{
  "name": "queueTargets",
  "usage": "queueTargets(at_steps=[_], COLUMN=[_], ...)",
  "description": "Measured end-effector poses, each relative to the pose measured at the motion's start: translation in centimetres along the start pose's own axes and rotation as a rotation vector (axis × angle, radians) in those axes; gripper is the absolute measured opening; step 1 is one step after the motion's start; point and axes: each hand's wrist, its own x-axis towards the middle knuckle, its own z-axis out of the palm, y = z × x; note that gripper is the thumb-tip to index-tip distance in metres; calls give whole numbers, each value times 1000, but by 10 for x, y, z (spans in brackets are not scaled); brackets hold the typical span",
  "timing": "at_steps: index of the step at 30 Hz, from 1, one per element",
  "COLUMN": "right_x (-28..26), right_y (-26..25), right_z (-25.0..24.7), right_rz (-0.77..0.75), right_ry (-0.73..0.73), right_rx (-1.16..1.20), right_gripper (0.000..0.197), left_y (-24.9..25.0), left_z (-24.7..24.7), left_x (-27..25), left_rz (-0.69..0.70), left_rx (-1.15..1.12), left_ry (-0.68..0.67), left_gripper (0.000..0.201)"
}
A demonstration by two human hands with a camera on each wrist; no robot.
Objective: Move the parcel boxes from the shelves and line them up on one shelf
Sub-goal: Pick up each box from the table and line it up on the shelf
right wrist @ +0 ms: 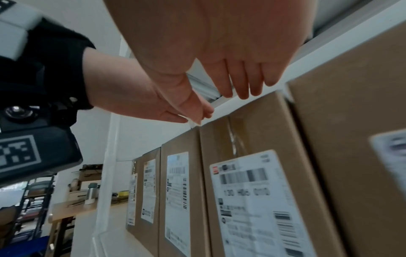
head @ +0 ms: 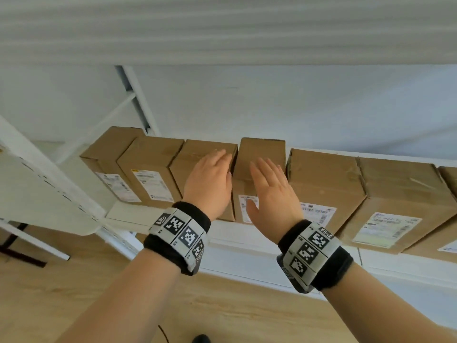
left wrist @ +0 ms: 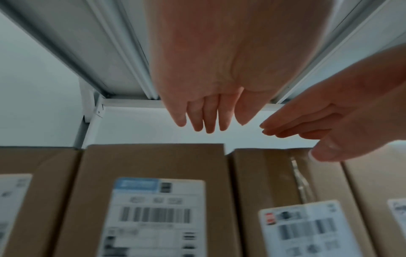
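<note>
Several brown parcel boxes with white labels stand side by side on a white shelf (head: 235, 233). My left hand (head: 210, 174) is open, fingers straight, in front of the third box from the left (head: 193, 157). My right hand (head: 269, 186) is open too, in front of the narrow taped box (head: 262, 149) beside it. In the left wrist view, the left hand (left wrist: 204, 113) and right hand (left wrist: 329, 121) hover above the top edges of those two boxes (left wrist: 153, 161) (left wrist: 270, 182). I cannot tell whether either hand touches cardboard. In the right wrist view, the right hand (right wrist: 230, 69) holds nothing.
Two larger boxes (head: 324, 179) (head: 400, 194) fill the shelf to the right, and two more (head: 108, 149) (head: 150, 154) stand at the left end. An upper shelf (head: 222, 33) hangs close overhead. A white table (head: 37, 189) stands at the left over wooden floor (head: 222, 313).
</note>
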Motion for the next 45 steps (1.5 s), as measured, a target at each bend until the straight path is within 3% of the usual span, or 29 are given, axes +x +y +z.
queueTargets(at_steps=[6, 11, 15, 19, 24, 29, 36, 41, 45], right_x=[19, 19, 24, 34, 57, 65, 63, 69, 85], right_y=[-42, -47, -53, -77, -115, -130, -130, -137, -153], right_z=[38, 44, 37, 30, 51, 71, 75, 66, 65], right_rz=[197, 277, 326, 335, 211, 214, 222, 237, 173], right_ry=[57, 133, 66, 102, 4, -40, -26, -66, -54], right_rx=[-200, -189, -187, -114, -100, -145, -213, -163, -99], right_gripper=[63, 60, 61, 69, 73, 71, 68, 63, 65], left_y=[-66, -78, -85, -100, -142, -180, -182, -182, -189], left_z=[1, 2, -2, -14, -25, -18, -15, -27, -44], left_x=[3, 2, 5, 15, 9, -6, -8, -1, -1], left_rz=[137, 234, 261, 293, 184, 127, 125, 98, 36], left_rx=[135, 153, 67, -118, -140, 43, 84, -10, -78], left_ry=[-176, -185, -185, -194, -58, -105, -98, -125, -30], left_gripper=[59, 64, 61, 55, 54, 58, 58, 50, 48])
